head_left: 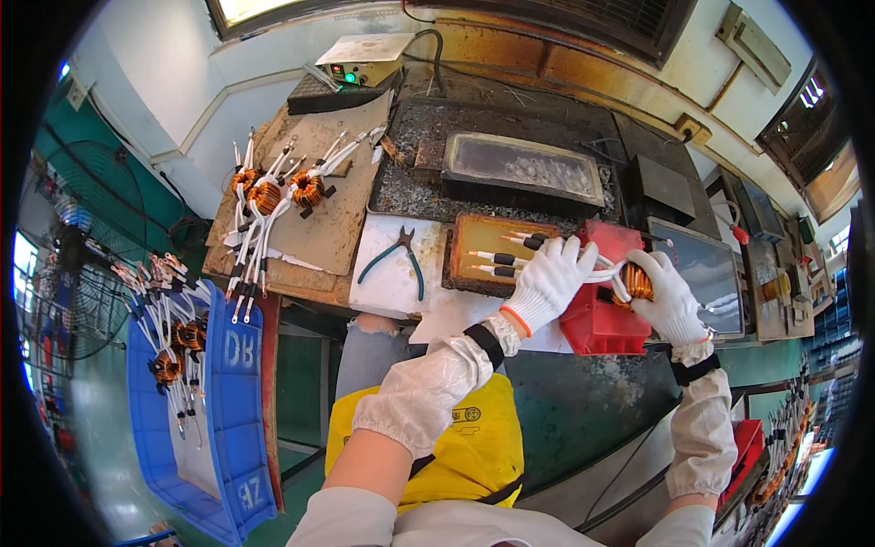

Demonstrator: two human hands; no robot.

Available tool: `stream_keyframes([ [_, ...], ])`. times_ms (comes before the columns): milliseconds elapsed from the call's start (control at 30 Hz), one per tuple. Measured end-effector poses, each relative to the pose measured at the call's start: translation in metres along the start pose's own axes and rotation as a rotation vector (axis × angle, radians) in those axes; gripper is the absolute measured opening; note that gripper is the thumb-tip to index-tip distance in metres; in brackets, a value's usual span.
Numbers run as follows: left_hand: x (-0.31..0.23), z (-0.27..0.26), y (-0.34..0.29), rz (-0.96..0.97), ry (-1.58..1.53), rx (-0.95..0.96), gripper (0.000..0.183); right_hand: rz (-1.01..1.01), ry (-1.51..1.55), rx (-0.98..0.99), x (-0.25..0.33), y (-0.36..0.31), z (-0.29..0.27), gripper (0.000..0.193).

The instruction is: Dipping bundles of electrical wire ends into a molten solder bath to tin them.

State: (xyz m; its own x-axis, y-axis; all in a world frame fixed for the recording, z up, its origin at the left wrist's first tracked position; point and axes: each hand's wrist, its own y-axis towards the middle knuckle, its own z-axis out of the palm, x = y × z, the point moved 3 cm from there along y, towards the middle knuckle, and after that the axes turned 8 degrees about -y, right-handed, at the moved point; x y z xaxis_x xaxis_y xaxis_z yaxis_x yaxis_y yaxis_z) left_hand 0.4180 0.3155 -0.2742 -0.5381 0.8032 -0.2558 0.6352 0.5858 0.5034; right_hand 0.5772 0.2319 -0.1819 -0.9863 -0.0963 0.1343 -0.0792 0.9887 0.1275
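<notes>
Your knit-gloved right hand point(663, 290) clasps a ridged coil point(634, 283) partly hiding a red box point(594, 330), your left hand point(550, 278) apparently pinching white leads point(604, 271).

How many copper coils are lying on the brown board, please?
3 on the brown board: the left coil, the middle coil and the right coil. White leads may hide more.

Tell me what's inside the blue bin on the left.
Copper-wound coils with white leads are visible inside the blue bin. Whatever lies directly beneath them is covered, so I can't tell.
</notes>
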Motion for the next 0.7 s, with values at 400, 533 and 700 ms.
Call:
stream_keyframes([
  [400,-0.003,-0.021,-0.018,0.084,0.015,-0.322,0.048,0.109,0.089,-0.129,-0.002,-0.017,0.014,0.062],
  [533,-0.001,-0.012,-0.032,0.055,0.034,-0.268,0.05,0.12,0.077,-0.129,0.0,-0.016,0.014,0.061],
  [700,0.004,-0.007,-0.032,0.057,0.0,-0.229,0.049,0.105,0.084,-0.143,0.001,-0.017,0.014,0.06],
])
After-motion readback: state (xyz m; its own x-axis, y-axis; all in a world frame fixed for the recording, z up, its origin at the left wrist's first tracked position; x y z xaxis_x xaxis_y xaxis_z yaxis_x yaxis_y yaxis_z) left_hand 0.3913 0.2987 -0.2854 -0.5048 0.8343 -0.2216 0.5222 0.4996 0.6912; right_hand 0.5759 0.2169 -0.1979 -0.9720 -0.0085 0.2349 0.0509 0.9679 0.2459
